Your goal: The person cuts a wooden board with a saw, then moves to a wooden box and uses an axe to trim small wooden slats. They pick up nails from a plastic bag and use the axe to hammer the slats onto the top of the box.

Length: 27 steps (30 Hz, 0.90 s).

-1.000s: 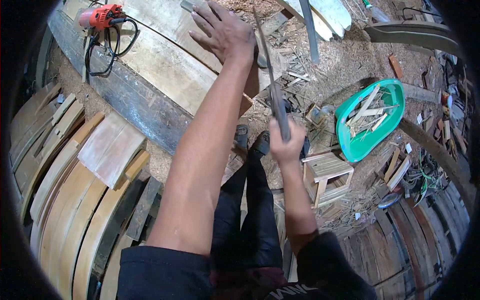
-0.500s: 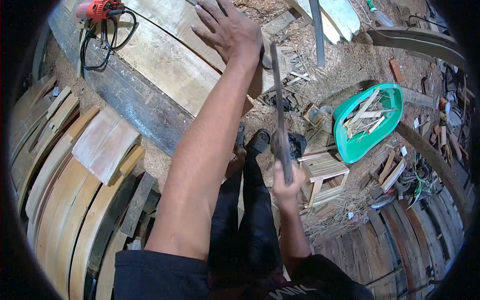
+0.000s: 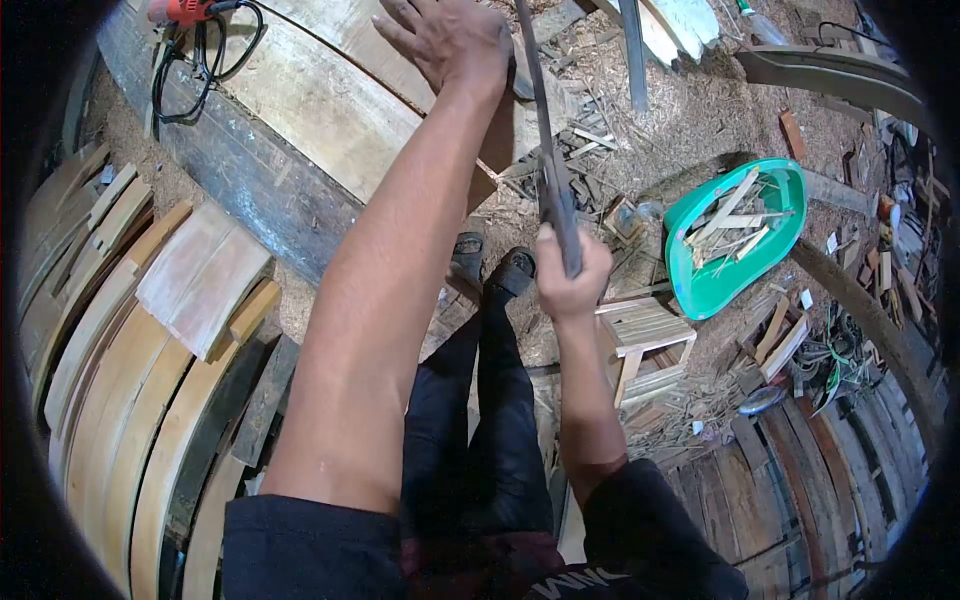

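Note:
My left hand (image 3: 450, 45) lies on pale wooden boards (image 3: 320, 110) at the top of the head view, its fingers spread over the wood near the boards' right end. In my right hand (image 3: 575, 295) is a handsaw (image 3: 541, 110), gripped by its handle and seen edge-on. Its long dark blade points up and away, running just right of the left hand and the board end. The blade's far tip is cut off by the top of the view.
A red power tool (image 3: 182, 10) with a black cord lies upper left. Curved planks (image 3: 110, 420) are stacked at the left. A green tub (image 3: 735, 288) of wood scraps and a small slatted wooden stool (image 3: 640, 335) stand at the right. Shavings cover the floor (image 3: 690, 125).
My right hand and the handsaw have moved up and forward, bringing the blade further past the board end. The left hand stays on the boards; the view has shifted slightly.

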### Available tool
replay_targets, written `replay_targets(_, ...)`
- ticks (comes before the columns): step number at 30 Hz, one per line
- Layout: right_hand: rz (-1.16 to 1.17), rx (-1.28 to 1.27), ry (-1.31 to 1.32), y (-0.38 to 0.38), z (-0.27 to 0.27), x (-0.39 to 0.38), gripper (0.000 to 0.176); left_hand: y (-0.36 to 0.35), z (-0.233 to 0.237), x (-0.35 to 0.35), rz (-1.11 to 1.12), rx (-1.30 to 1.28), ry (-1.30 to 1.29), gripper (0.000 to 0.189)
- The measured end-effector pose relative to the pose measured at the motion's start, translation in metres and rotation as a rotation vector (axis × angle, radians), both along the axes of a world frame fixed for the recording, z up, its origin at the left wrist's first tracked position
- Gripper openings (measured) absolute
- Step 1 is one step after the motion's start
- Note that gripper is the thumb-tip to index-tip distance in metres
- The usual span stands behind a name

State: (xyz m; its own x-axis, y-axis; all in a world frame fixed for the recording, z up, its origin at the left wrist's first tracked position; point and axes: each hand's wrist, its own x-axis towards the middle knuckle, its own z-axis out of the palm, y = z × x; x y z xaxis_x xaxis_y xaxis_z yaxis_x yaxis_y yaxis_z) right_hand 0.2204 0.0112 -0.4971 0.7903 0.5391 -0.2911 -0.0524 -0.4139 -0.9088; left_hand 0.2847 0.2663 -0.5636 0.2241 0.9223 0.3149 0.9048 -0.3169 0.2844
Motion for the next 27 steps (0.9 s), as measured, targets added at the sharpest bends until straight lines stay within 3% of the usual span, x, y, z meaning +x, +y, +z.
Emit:
replay_targets(4,0.031,-0.019,-0.133,-0.049,0.015,-0.039,0.019,0.005,-0.014,-0.001,-0.011,0.088,0.032,0.061)
replay_targets(6,-0.054,0.012,-0.082,-0.047,0.000,-0.033,0.020,0.000,-0.011,0.003,-0.009,0.077,-0.037,0.060)
replay_targets(8,0.012,0.018,-0.057,-0.007,-0.003,-0.006,0.022,-0.006,0.007,0.004,-0.023,0.037,-0.162,0.059)
replay_targets(12,-0.013,0.006,0.008,-0.022,0.002,-0.019,0.022,-0.001,-0.006,0.000,-0.032,0.056,-0.042,0.059)
replay_targets(14,0.007,0.003,-0.193,-0.044,0.018,-0.037,0.016,0.004,-0.007,0.001,-0.030,0.050,-0.064,0.059)
replay_targets(18,-0.030,-0.014,0.083,-0.002,0.005,0.002,0.023,0.001,-0.008,-0.001,-0.042,0.069,-0.085,0.058)
replay_targets(19,-0.038,0.001,0.066,0.016,0.008,0.009,0.027,0.002,-0.007,-0.002,-0.048,0.059,-0.088,0.058)
replay_targets(23,0.052,-0.053,-0.137,-0.039,0.014,-0.027,0.022,0.000,-0.008,0.001,-0.051,0.008,-0.134,0.057)
replay_targets(24,-0.018,0.006,-0.156,-0.042,0.020,-0.036,0.020,0.006,-0.008,0.001,-0.048,0.019,-0.141,0.057)
replay_targets(27,-0.039,-0.004,-0.041,-0.017,0.006,-0.015,0.024,0.007,-0.009,0.001,-0.055,0.049,-0.133,0.056)
